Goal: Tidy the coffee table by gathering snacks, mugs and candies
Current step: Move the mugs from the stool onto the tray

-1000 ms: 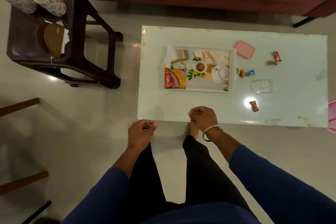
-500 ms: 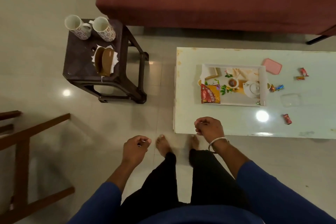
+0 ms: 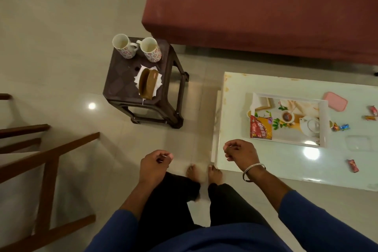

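Two white floral mugs (image 3: 124, 46) (image 3: 151, 49) stand on a dark stool (image 3: 122, 86), to the left of the white coffee table (image 3: 266, 161). On the table a printed tray (image 3: 325, 120) holds a red and yellow snack packet (image 3: 261, 127). Wrapped candies lie loose: a pair by the tray's right rim (image 3: 339, 127), two near the right edge (image 3: 372, 112), one red at the front (image 3: 353, 165). My left hand (image 3: 154, 164) hangs over the floor and my right hand (image 3: 240, 154) over the table's near left corner. Both are loosely curled and hold nothing.
A brown napkin holder (image 3: 148, 84) with white napkins sits on the stool. A pink lid (image 3: 335, 101) and a clear container (image 3: 358, 142) lie on the table. A maroon sofa (image 3: 266, 6) stands behind it, a wooden chair frame (image 3: 47, 159) at the left.
The view has swung left: the coffee table has slid to the right edge and the stool with the mugs has come toward the middle. My feet have stepped left. Both hands stay empty.
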